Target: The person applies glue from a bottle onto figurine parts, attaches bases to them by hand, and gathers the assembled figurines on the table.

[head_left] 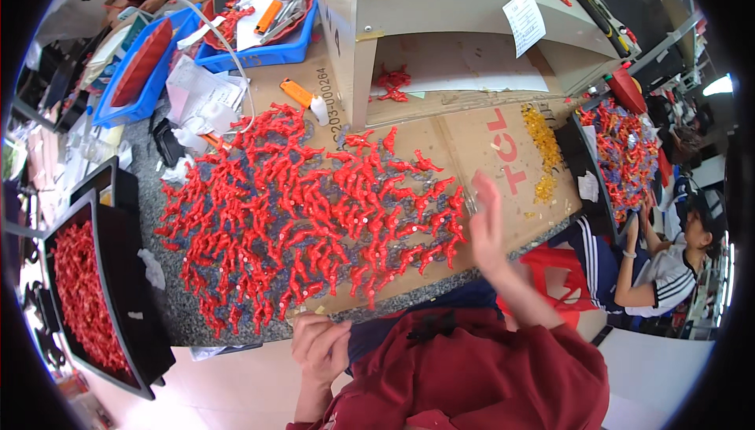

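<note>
Many small red plastic figures (314, 210) lie spread over the cardboard-covered table, most on bits of clear bluish plastic. At the table's front edge my left hand (321, 345) is closed, fingers curled inward; whatever they may hold is hidden. My right hand (489, 229) is raised beside the right end of the spread figures, fingers stretched out and nothing visible in them. A gap of bare cardboard (464, 147) lies just beyond it.
A black bin (110, 288) full of red pieces stands at left, another crate (594, 170) of mixed pieces at right, near a seated person (661, 265). Yellow bits (543, 143) lie on the cardboard. A grey shelf box (472, 5) and blue trays (275, 52) stand behind.
</note>
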Available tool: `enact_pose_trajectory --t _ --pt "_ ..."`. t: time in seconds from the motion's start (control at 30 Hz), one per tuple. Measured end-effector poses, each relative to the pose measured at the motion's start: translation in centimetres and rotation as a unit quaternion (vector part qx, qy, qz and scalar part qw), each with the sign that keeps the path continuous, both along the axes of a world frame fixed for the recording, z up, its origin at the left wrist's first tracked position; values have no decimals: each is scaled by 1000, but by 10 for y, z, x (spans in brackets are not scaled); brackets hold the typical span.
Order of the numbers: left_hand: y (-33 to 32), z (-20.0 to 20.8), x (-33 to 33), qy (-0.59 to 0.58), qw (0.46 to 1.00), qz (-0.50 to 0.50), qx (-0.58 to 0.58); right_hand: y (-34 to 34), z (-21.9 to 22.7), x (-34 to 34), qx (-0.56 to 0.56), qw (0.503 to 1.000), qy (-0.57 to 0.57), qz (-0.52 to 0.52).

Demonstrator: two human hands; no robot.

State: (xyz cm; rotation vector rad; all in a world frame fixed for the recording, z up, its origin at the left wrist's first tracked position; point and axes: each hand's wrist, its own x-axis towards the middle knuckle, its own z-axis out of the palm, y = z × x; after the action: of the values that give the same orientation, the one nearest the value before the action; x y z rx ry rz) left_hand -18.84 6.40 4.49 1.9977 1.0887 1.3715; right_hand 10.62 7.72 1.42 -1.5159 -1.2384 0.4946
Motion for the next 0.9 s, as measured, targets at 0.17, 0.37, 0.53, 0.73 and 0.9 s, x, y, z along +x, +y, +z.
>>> enact_pose_trajectory --t 0.17,0.37,0.53,0.73,0.9 --pt "9 16 -22 39 992 -66 -100 2 -7 -40 -11 989 147 0" --pt "-8 51 -68 61 966 -102 -227 -3 -8 -41 34 951 278 -131" --pt "-60 63 -134 103 937 -156 -294 -29 -28 -49 56 951 179 -245" --pt "-115 24 -217 255 892 -142 -345 -23 -37 -45 97 951 70 -285" --pt "-143 10 -251 281 873 -100 -387 -26 -42 -44 104 952 70 -279"
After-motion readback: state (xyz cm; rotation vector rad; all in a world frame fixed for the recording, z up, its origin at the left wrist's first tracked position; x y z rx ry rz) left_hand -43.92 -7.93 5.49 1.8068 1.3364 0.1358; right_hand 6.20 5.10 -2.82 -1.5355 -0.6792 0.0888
